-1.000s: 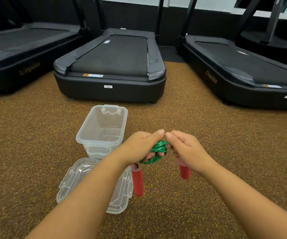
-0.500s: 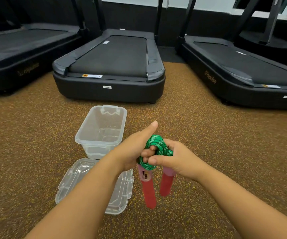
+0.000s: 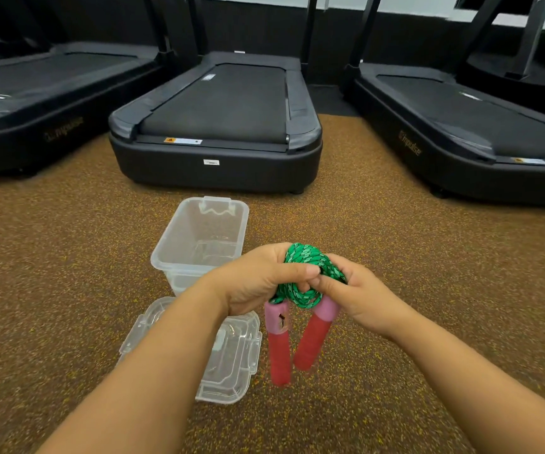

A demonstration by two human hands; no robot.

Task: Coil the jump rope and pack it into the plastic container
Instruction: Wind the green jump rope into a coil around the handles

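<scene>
The jump rope (image 3: 307, 262) is a green braided cord bundled into a small coil, with two red-and-pink handles (image 3: 279, 342) hanging down side by side. My left hand (image 3: 258, 276) grips the coil from the left, thumb across its front. My right hand (image 3: 359, 294) pinches the coil from the right. Both hold it in the air, just right of the clear plastic container (image 3: 182, 257), which stands open on the floor. Its clear lid (image 3: 232, 365) lies flat in front of it, partly hidden by my left forearm.
Brown speckled gym flooring (image 3: 428, 273) spreads all around. Three black treadmills stand behind: one straight ahead (image 3: 218, 126), one at the left (image 3: 35, 103), one at the right (image 3: 461, 132).
The two hands have come together on the coil, which is now tighter. The handles have swung to hang close together below the hands.
</scene>
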